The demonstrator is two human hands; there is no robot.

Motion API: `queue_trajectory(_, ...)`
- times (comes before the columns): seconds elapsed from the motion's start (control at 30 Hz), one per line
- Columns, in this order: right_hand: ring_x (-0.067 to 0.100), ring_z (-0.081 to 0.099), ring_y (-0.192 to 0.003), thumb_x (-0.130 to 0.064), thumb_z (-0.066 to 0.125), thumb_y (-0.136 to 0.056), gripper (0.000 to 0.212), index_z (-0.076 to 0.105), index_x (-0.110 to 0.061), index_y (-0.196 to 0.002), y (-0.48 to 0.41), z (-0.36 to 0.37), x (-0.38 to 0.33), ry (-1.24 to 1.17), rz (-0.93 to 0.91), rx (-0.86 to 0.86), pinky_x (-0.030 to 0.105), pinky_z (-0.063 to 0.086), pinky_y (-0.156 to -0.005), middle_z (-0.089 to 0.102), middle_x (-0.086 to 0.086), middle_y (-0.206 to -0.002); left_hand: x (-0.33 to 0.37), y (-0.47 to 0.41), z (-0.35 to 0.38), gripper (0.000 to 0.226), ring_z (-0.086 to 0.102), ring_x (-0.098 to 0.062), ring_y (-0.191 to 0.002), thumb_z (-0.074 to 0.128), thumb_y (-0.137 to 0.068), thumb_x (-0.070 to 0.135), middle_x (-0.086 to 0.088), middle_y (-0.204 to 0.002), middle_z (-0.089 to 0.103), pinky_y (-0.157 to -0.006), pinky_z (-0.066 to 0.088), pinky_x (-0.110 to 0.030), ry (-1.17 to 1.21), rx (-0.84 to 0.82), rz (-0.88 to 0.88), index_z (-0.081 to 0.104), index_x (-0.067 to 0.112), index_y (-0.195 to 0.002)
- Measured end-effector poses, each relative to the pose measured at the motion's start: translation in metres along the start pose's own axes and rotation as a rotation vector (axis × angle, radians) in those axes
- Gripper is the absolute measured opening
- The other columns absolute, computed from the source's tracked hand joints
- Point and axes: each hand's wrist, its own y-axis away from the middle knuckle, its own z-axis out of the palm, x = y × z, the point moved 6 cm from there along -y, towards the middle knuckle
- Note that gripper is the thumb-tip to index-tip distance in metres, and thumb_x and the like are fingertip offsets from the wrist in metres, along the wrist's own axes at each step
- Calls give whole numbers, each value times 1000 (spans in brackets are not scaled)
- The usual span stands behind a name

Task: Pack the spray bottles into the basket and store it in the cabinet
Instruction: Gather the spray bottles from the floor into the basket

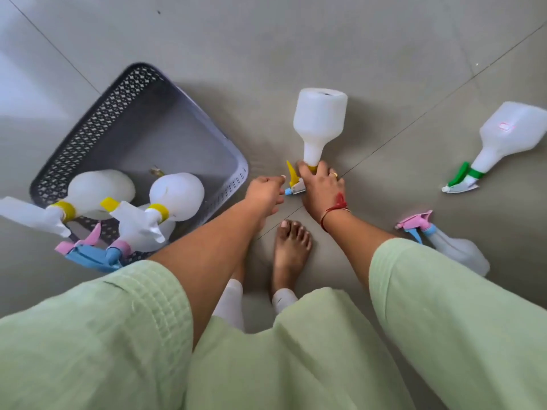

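Centrally, a white spray bottle with a yellow trigger is gripped at its neck by the right hand, whose fingers are wrapped round the collar; its base is tipped away from the person, and whether its nozzle touches the floor cannot be told. The left hand is held just beside the nozzle, its fingers curled loosely inward; whether anything is pinched by it cannot be told. A ring and a red thread at the wrist are seen on the right hand.

To the left, a grey perforated basket is set on the tiled floor; two yellow-collared bottles are propped in its near corner, and pink-and-blue spray heads are seen over its near rim. On the right, a green-triggered bottle is laid on its side, well apart from the basket; nearer the person, a pink-and-blue-triggered bottle is also laid on the floor. A bare foot is planted between the two forearms; pale green sleeves are worn.
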Motion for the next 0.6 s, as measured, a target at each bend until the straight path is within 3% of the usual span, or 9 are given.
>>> queue_trajectory(0.13,39,56,-99,-10,53,-83,40,45,-18,-122,8,-28,-4,-138,-26,-38,40,47,-78,46,20,-114,5,22,-8,23,44,-15,-62,49,-94,25,0,-71,48,-55,33,-25,-1,25,30,48,20,-71)
queue_trajectory(0.27,41,55,-93,-24,57,-84,40,47,-18,-122,29,-97,-17,-365,9,57,41,46,-76,47,20,-108,25,69,-16,18,48,-21,-79,49,-92,32,-5,-84,54,-73,37,-30,50,97,96,56,16,-91)
queue_trajectory(0.43,45,57,-90,-21,55,-86,41,46,-19,-126,56,-183,-51,-368,-145,99,45,47,-75,51,21,-102,76,140,-33,34,64,-22,-95,52,-89,46,-4,-100,65,-88,48,-37,204,143,314,57,15,-104)
queue_trajectory(0.53,43,59,-89,-20,52,-87,40,44,-21,-126,63,-218,-87,-371,-258,72,43,48,-71,56,18,-99,103,178,-63,41,62,-14,-88,62,-76,54,4,-94,64,-78,48,-30,117,278,483,55,24,-103)
queue_trajectory(0.6,41,60,-89,-20,51,-86,40,44,-22,-125,61,-231,-112,-421,-326,44,43,51,-71,59,16,-100,115,193,-88,35,60,-13,-82,68,-75,45,7,-87,63,-72,44,-23,67,394,568,54,22,-99)
